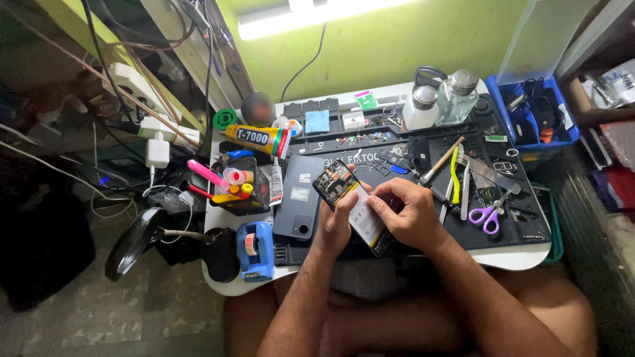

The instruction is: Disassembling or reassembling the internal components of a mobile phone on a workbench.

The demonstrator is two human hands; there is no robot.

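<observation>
An opened phone (pixel 338 186) with its circuit board and pale battery (pixel 364 215) showing lies tilted on the black work mat (pixel 423 155). My left hand (pixel 336 223) grips its lower left side. My right hand (pixel 403 211) rests over its right side, fingertips pinching at the battery's upper edge. The phone's lower end is hidden under my hands. The grey back cover (pixel 301 196) lies flat just left of the phone.
A mesh holder (pixel 243 188) with pens, a glue tube (pixel 258 138) and a blue tape dispenser (pixel 254 250) stand at left. Purple scissors (pixel 488 215), tweezers and a small hammer (pixel 442 160) lie at right. Two bottles (pixel 442 100) and a blue bin (pixel 537 112) sit behind.
</observation>
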